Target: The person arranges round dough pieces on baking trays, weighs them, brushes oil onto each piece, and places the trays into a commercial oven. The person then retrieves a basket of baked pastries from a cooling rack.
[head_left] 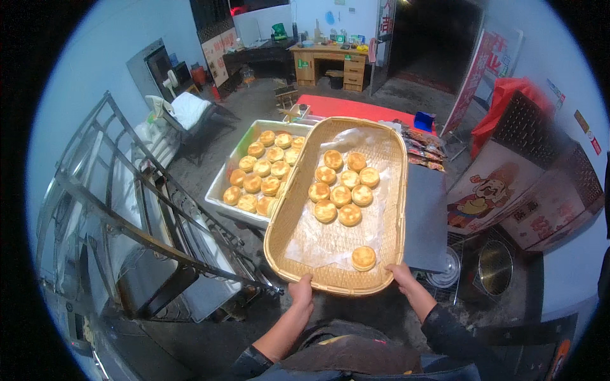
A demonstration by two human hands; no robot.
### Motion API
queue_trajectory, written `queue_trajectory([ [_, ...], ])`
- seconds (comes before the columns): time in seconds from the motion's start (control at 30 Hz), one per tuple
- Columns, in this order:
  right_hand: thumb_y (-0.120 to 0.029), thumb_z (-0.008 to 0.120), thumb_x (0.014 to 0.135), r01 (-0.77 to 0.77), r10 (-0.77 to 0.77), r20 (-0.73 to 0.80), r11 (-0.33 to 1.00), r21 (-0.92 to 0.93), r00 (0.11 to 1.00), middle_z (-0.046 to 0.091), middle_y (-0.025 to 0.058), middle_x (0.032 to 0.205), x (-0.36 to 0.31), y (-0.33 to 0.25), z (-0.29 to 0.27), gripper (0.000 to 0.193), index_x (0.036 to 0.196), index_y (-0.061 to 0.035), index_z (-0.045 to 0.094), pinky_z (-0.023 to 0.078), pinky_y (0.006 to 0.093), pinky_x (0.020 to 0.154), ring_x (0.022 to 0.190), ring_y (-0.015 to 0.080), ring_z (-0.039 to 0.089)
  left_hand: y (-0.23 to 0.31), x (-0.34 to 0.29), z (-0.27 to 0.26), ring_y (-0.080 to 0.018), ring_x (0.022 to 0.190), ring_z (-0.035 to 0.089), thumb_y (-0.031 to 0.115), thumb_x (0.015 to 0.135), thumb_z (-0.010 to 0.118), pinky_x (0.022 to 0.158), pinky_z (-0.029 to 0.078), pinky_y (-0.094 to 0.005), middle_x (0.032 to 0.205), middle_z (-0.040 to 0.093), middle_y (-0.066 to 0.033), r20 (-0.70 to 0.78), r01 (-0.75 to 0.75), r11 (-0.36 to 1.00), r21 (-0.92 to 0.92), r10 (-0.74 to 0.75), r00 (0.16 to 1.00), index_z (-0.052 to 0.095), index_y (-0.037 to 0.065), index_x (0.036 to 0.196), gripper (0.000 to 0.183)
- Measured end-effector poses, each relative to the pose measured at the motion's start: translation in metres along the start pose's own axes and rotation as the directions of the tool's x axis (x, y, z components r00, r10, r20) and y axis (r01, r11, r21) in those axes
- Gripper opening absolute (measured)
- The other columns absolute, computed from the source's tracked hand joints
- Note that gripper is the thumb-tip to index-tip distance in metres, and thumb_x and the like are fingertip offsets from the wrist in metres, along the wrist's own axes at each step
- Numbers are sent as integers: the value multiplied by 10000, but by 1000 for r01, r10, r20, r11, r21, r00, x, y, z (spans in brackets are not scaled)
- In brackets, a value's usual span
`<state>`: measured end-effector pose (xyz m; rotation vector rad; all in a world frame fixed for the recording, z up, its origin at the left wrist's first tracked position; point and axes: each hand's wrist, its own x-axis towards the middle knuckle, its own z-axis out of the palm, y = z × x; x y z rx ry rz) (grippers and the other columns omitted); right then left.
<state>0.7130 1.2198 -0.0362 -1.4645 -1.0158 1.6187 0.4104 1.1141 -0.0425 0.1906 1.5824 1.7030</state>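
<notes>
A large oblong woven basket [338, 285] is held in front of me by its near rim. My left hand [301, 291] grips the rim at the near left corner, and my right hand [401, 277] grips it at the near right corner. White paper [311, 236] lines the basket. Several round, golden-brown pastries [349, 178] sit grouped on the paper toward the far half, while a single pastry [363, 258] lies apart near my right hand. Just left of the basket, partly covered by it, a white foam box [223, 206] holds many more such pastries [262, 167].
To the left stands a metal rack [152, 238] with trays. Beyond the basket is a red-topped table [356, 109] with packaged goods [422, 147] at its right side. A wooden desk [329, 48] stands at the back wall. Printed panels [492, 197] and a round sieve [495, 267] are on the right.
</notes>
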Motion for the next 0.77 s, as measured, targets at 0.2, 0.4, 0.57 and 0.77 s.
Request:
queue_trajectory([
  [0.2,-215,666,949,116,-114,-120,993,11,986,638,210,1242,19,17,-21,555,1391,83,512,517,380,922,1084,263,645,21,-23,4,-219,932,666,298,892,746,778,532,-372,1147,671,-132,86,118,987,109,-128,988,533,-47,1344,607],
  [0.4,-170,649,984,741,-777,-349,617,-264,524,532,180,1349,-58,-93,1,660,1545,17,357,464,425,1075,1222,304,582,47,-40,-69,-229,1092,667,484,1012,582,902,490,-441,1295,626,-99,277,143,950,277,-222,935,469,125,1391,535],
  [0.57,-297,500,1047,862,-964,67,-260,-434,-257,596,168,1353,-288,-268,31,506,1494,-69,438,481,466,1063,1229,284,615,22,12,-168,-205,913,708,374,1028,578,738,505,-330,1009,716,-70,377,163,904,395,-321,869,604,79,1191,338],
  [0.77,-629,523,988,515,-821,568,-513,-687,-61,583,114,1425,-495,-308,63,546,1441,-325,547,310,704,1164,1406,282,495,-26,72,-356,-165,527,496,317,968,634,508,362,-352,631,557,-18,246,187,766,615,-411,878,570,105,722,331],
])
